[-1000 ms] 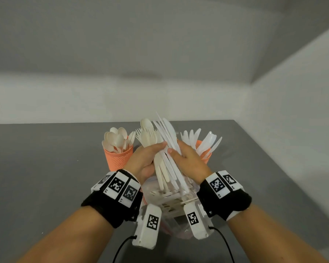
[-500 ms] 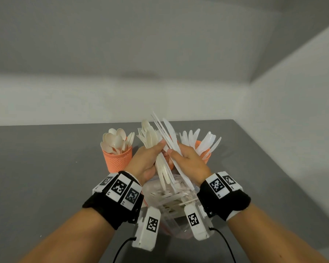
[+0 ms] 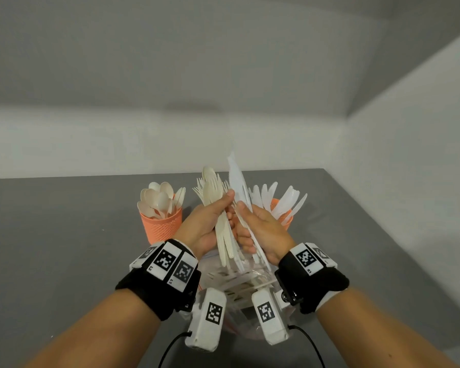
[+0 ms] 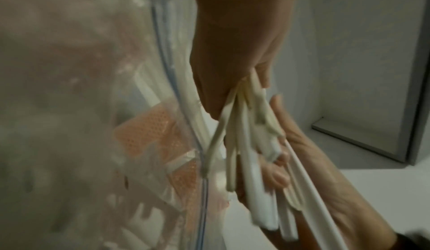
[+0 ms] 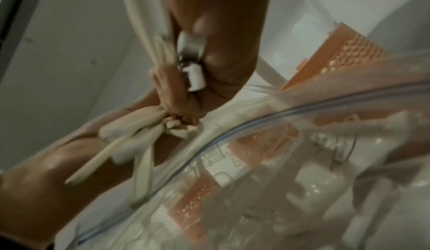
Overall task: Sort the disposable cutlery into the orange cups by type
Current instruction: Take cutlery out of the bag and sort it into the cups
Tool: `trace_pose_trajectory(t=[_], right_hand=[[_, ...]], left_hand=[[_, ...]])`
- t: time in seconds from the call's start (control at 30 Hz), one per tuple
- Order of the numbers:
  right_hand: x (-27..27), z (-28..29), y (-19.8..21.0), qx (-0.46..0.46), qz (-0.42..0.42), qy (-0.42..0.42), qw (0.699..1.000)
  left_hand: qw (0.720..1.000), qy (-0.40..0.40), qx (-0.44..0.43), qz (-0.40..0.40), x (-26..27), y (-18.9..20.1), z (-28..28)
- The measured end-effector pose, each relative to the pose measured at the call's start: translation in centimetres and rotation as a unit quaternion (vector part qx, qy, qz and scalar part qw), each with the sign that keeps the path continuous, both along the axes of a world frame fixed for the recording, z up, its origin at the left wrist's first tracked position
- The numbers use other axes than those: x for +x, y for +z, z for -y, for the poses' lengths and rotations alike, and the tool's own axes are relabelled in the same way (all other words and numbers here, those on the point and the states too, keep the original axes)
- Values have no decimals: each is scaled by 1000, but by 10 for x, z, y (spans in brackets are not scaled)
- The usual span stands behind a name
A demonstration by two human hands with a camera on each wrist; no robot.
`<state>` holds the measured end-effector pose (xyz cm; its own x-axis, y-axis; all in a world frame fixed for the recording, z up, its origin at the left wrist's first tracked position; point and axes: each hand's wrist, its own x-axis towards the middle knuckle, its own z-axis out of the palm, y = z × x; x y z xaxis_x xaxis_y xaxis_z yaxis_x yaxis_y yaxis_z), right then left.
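Observation:
Both hands meet above the table's middle around one bundle of white and cream cutlery (image 3: 225, 229). My left hand (image 3: 210, 221) grips the cream spoons and forks (image 4: 244, 125) of the bundle. My right hand (image 3: 260, 229) pinches white knives (image 3: 237, 179) that stick up highest. An orange cup (image 3: 161, 227) at the left holds spoons. Another orange cup (image 3: 283, 217) at the right, partly behind my right hand, holds knives. A third cup is hidden behind my hands.
A clear zip bag (image 3: 247, 282) with more cutlery lies on the grey table (image 3: 51, 248) below my wrists; the wrist views show it up close (image 5: 302, 162). White walls close the far side and the right side.
The right hand has drawn the white knives upward out of the bundle, so they now stand higher than the spoons and forks in the left hand.

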<state>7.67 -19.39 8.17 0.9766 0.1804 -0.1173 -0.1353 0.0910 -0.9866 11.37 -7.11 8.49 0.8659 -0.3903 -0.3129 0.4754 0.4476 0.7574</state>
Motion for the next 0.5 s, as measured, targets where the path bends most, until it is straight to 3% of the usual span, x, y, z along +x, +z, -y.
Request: trace_pose_trajectory(t=[0.2, 0.33, 0.5], right_hand=[[0, 3, 8, -76, 31, -16, 996], [3, 16, 23, -149, 77, -39, 985], [27, 55, 55, -153, 216, -186, 946]], left_hand=[[999, 21, 7, 41, 3, 0, 0], [997, 69, -6, 26, 15, -5, -8], [993, 115, -28, -4, 20, -8, -14]])
